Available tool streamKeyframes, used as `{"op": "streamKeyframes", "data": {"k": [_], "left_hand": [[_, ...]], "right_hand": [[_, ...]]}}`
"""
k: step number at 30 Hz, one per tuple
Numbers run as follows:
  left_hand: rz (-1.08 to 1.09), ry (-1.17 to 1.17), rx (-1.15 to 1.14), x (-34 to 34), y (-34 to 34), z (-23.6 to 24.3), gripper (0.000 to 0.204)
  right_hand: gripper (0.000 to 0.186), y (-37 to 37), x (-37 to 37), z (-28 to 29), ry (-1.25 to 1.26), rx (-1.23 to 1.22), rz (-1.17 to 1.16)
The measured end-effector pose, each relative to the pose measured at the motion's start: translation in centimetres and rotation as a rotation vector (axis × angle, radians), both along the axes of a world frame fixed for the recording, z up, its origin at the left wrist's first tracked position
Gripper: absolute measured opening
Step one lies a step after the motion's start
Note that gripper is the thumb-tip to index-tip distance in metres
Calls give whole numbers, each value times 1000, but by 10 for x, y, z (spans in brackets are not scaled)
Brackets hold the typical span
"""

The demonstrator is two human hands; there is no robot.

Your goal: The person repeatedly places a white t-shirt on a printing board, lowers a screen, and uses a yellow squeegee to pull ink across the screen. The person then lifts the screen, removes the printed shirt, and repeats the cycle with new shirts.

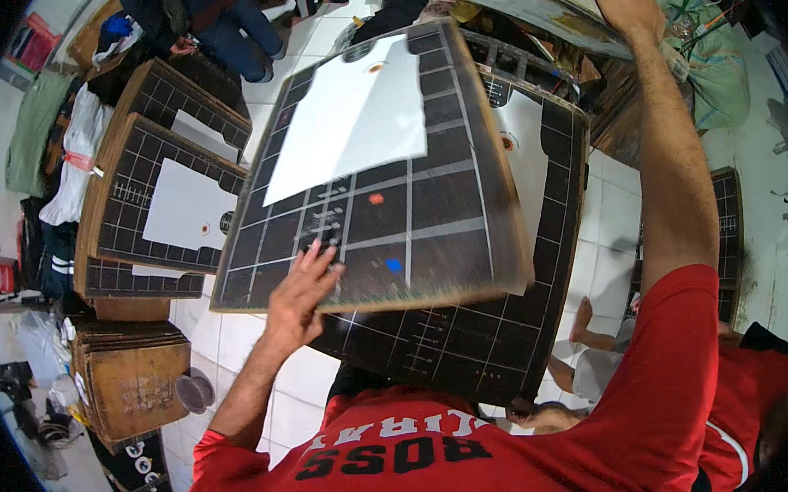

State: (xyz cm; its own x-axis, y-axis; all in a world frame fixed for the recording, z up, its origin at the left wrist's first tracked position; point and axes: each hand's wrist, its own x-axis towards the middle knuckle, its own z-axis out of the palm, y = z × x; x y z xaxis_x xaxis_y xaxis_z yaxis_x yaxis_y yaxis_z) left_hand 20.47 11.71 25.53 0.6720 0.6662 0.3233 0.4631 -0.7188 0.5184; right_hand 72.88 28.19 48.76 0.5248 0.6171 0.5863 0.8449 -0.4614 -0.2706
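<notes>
Overhead, the left hand point(303, 285) pressed open-fingered against the near edge of a dark gridded board point(390, 181), propping it tilted; its fingers lay spread on the surface, not clenched round anything. A white cut sheet point(353, 113) lay on that board, up and away from the hand. The right hand point(631, 4) reached high to a grey slab point(524, 2) at the top; whether it gripped there could not be told. By my judgement the board was mid-lift, and the next move would call for steadying its far side. Behind the grip sat a second gridded board point(521, 284), and left of it two more on a stack point(167, 191), four counted, three showing white sheets.
</notes>
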Motion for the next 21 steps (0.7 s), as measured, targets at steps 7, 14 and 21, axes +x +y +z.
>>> {"op": "streamKeyframes", "data": {"k": [7,14,21], "left_hand": [[-129,-147,-217,20,-37,-41,84],[-199,-51,-191,-20,-90,-98,73],[213,247,-155,-123,-38,-157,100]], "right_hand": [[63,12,12,-12,-21,49,21],[62,24,34,-16,-40,59,-15],[86,32,77,-15,-182,-97,32]]}}
